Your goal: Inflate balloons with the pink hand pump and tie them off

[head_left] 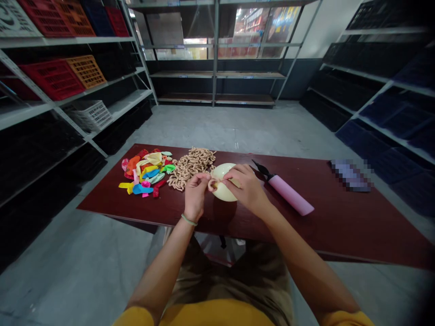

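Note:
A pale yellow inflated balloon [226, 194] is between my hands, over the near side of the dark red table [326, 217]. My left hand [196, 194] is closed in a pinch at the balloon's left side, on a small beige loop [212, 184]. Whether this loop is the balloon's neck or a separate piece, I cannot tell. My right hand [248, 188] has its fingers closed on the balloon from the right. Just beyond my left hand lies a heap of beige curled pieces [190, 168]. Right of my right hand rests a pink hand pump [290, 194] with a black nozzle.
Loose uninflated balloons [147, 170] in many colours are piled at the table's left. A blurred-out flat object [351, 175] lies at the right end. Shelves with crates [50, 77] stand left, more racks [384, 90] right, and a metal rack [215, 74] behind.

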`<state>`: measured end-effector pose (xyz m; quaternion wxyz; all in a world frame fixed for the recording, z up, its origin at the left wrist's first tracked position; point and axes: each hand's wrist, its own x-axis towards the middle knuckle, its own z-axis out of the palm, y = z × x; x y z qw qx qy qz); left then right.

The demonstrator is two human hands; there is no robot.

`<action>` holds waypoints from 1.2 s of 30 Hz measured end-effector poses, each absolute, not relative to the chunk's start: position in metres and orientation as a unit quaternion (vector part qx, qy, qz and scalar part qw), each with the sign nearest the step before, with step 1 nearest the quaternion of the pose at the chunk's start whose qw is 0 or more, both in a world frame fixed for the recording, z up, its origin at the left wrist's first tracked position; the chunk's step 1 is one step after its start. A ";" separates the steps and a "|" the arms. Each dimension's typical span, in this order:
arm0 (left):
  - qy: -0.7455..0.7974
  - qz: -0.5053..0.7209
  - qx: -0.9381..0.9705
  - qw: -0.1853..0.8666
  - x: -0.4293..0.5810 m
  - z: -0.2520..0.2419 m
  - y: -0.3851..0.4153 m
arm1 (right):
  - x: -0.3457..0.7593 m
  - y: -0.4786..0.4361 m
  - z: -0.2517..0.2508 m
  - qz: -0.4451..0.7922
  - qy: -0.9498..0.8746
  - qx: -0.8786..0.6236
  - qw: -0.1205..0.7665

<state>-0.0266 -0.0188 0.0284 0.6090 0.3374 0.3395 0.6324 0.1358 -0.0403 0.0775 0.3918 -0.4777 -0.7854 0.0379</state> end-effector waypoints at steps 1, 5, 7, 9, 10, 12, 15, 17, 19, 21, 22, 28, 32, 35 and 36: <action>0.340 0.635 0.327 0.611 -0.026 0.029 -0.018 | 0.136 -0.041 0.078 0.041 -0.783 -0.479 0.394; 0.335 0.608 0.350 0.629 -0.023 0.031 -0.022 | 0.136 -0.042 0.076 0.052 -0.781 -0.482 0.394; 0.339 0.606 0.344 0.632 -0.022 0.031 -0.025 | 0.135 -0.041 0.074 0.051 -0.780 -0.482 0.395; 0.342 0.606 0.333 0.636 -0.022 0.031 -0.027 | 0.134 -0.041 0.072 0.051 -0.776 -0.486 0.400; 0.341 0.604 0.331 0.640 -0.022 0.032 -0.027 | 0.134 -0.042 0.072 0.051 -0.773 -0.489 0.401; 0.332 0.602 0.332 0.646 -0.024 0.032 -0.028 | 0.135 -0.043 0.071 0.050 -0.768 -0.498 0.401; 0.324 0.601 0.338 0.647 -0.024 0.031 -0.027 | 0.136 -0.044 0.075 0.047 -0.767 -0.499 0.400; 0.328 0.597 0.348 0.644 -0.024 0.031 -0.027 | 0.136 -0.043 0.079 0.050 -0.770 -0.485 0.412; 0.331 0.596 0.358 0.638 -0.023 0.031 -0.028 | 0.136 -0.041 0.084 0.062 -0.777 -0.468 0.417; 0.329 0.596 0.366 0.634 -0.023 0.032 -0.029 | 0.135 -0.039 0.087 0.074 -0.785 -0.462 0.407; 0.327 0.594 0.369 0.635 -0.023 0.033 -0.029 | 0.135 -0.037 0.088 0.079 -0.789 -0.462 0.398; 0.321 0.589 0.380 0.637 -0.025 0.034 -0.031 | 0.135 -0.034 0.086 0.110 -0.793 -0.471 0.370; 0.328 0.588 0.399 0.622 -0.025 0.032 -0.030 | 0.132 -0.032 0.084 0.146 -0.784 -0.483 0.361; 0.336 0.588 0.405 0.614 -0.025 0.032 -0.028 | 0.132 -0.031 0.083 0.161 -0.780 -0.488 0.356; 0.339 0.593 0.398 0.613 -0.025 0.032 -0.028 | 0.133 -0.031 0.083 0.161 -0.780 -0.487 0.359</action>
